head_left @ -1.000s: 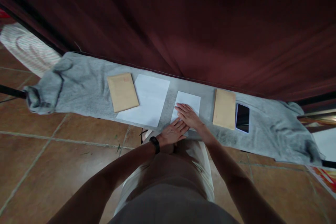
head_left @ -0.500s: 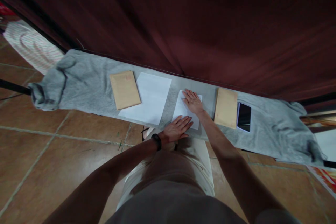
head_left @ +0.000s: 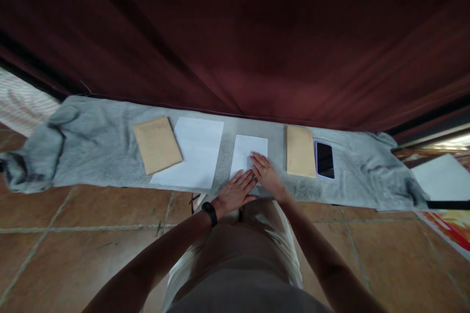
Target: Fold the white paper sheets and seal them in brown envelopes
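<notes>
Nearest the body, above pale trousers (head_left: 279, 234), the left hand (head_left: 235, 194) lies palm down, fingers extended side by side and thumb apart, over the near edge of a small white sheet (head_left: 250, 144); a black wristband (head_left: 209, 212) circles its wrist. The right hand (head_left: 266, 174) lies flat with its fingers close together, the fingertips on the right half of the same sheet. Neither hand pinches anything. The fingertips of the left meet the right hand or lie just beside it; contact between them cannot be told.

The sheet extends forward from both hands, its long axis pointing away from the body and its far edge uncovered. Both hands are on it, the right reaching farther across; the near edge is largely hidden.

To the left, on grey cloth (head_left: 99, 149), lies a larger white sheet (head_left: 200, 151), partly covered by a tilted tan packet (head_left: 157, 145). To the right are a second tan packet (head_left: 301, 151) and, just beside it, a dark-screened phone (head_left: 325, 160) in a pale purple case.

A dark red curtain (head_left: 257, 58) hangs beyond. No brand, label or writing can be read, including on the red-and-yellow printed item (head_left: 450, 227) at far right.
</notes>
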Motion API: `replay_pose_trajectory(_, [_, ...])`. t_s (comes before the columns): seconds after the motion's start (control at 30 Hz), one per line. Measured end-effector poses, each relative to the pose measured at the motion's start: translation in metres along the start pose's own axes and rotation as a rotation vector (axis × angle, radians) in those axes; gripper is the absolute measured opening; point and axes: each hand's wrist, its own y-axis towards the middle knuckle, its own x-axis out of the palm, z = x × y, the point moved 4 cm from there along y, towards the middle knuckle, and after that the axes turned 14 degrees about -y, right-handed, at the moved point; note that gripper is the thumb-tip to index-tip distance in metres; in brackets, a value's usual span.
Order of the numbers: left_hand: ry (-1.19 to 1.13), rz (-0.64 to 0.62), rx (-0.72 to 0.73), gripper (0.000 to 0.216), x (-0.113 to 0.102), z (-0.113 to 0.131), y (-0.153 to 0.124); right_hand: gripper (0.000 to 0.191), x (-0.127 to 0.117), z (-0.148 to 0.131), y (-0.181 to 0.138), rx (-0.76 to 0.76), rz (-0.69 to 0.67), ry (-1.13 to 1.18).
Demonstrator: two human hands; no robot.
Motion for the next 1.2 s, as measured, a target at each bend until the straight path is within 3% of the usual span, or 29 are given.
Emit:
replay_pose_trajectory(0.2, [-0.034, 0.033, 0.018, 0.059, -0.001, -0.001, -0.002, 0.047, -0.007, 0.000, -0.038, 0.079, 0.015, -0.072])
replay_pose_trajectory(0.33, [-0.130, 0.127, -0.059, 0.053, -0.005, -0.006, 0.001, 0.048, -0.010, -0.002, -0.046, 0.126, 0.023, -0.110])
replay_pose_trajectory(0.5, [-0.181, 0.243, -0.129, 0.061, -0.008, -0.012, 0.033, 0.049, -0.012, -0.005, -0.046, 0.143, 0.032, -0.119])
replay_pose_trajectory(0.7, [-0.129, 0.287, -0.238, 0.065, -0.001, -0.037, 0.068, 0.046, -0.011, -0.004, -0.045, 0.163, 0.066, -0.109])
replay_pose_trajectory(1.2, [-0.065, 0.417, -0.408, 0.070, -0.003, -0.071, 0.045, 0.047, -0.011, -0.005, -0.045, 0.180, 0.082, -0.098])
